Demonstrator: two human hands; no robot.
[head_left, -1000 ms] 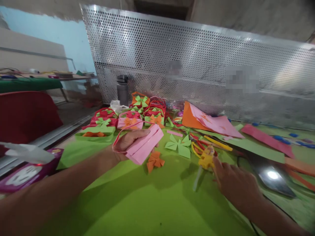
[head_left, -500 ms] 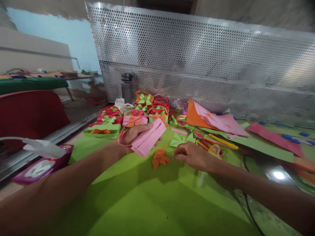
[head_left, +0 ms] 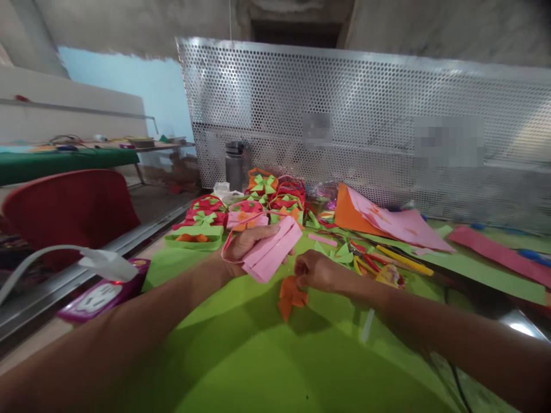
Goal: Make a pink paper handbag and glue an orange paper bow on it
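Note:
A folded pink paper bag (head_left: 272, 250) with a thin pink handle is held in my left hand (head_left: 246, 246), thumb across its top and fingertips showing past its right edge. Just right of it, my right hand (head_left: 316, 271) has its fingers pinched together on the upper edge of an orange paper bow (head_left: 291, 296). The bow is above or on the green sheet (head_left: 258, 355); its shadow falls to the right. Behind my right hand lies a light green paper bow (head_left: 343, 253), partly hidden.
Small decorated paper bags (head_left: 206, 212) and a grey bottle (head_left: 235, 166) stand behind. Pink and orange sheets (head_left: 387, 221), a yellow cutter (head_left: 404, 260) and scissors lie at right. A purple-white power strip (head_left: 105, 292) is at left, near a red chair (head_left: 71, 212).
My right hand has moved left onto the orange bow and closed on its edge. My left hand still holds the pink bag. The whole view has shifted.

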